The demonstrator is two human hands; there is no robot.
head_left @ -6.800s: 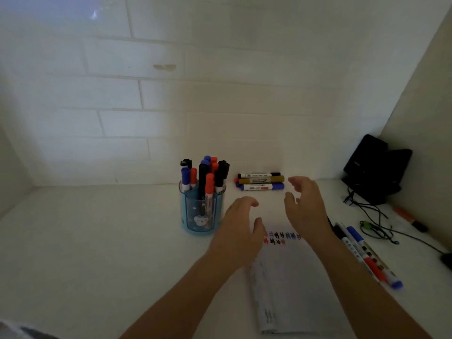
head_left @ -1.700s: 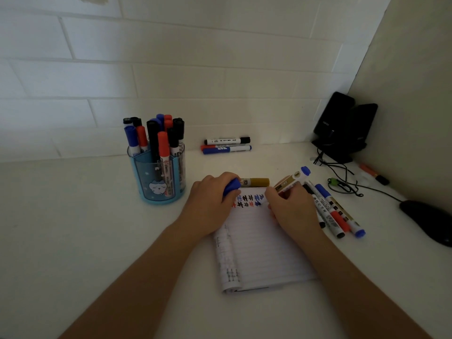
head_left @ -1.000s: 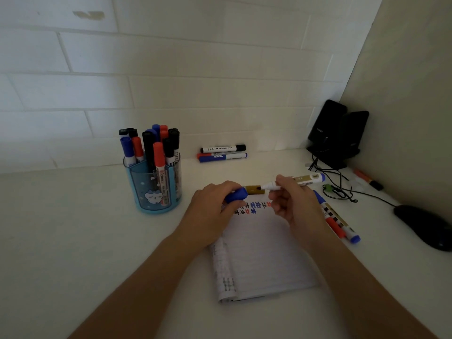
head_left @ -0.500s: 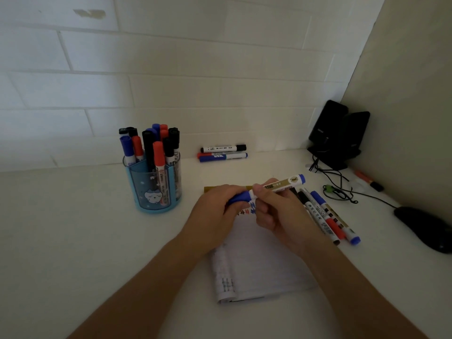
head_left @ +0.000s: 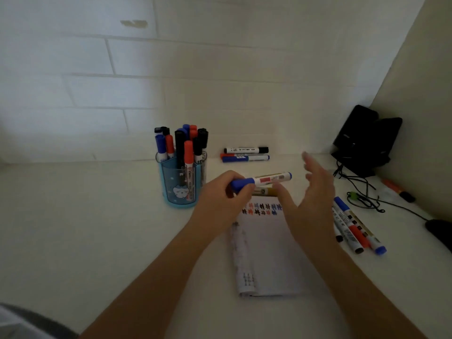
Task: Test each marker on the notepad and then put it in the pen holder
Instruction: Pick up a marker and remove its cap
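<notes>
My left hand grips a capped blue marker by its cap end, holding it level above the top of the notepad. My right hand hovers just right of the marker with fingers spread, holding nothing. The notepad's top edge carries rows of red, blue and black test marks. A gold marker lies just behind the notepad, partly hidden by the hands. The blue pen holder, with several markers standing in it, is left of my left hand.
Three markers lie by the back wall. Several more markers lie right of the notepad. A black speaker with cables sits in the right corner, an orange marker beside the side wall, a black mouse at the right edge.
The cap went back onto the blue marker. My right hand has let go of it and opened, moving right. My left hand now holds the capped marker alone.
</notes>
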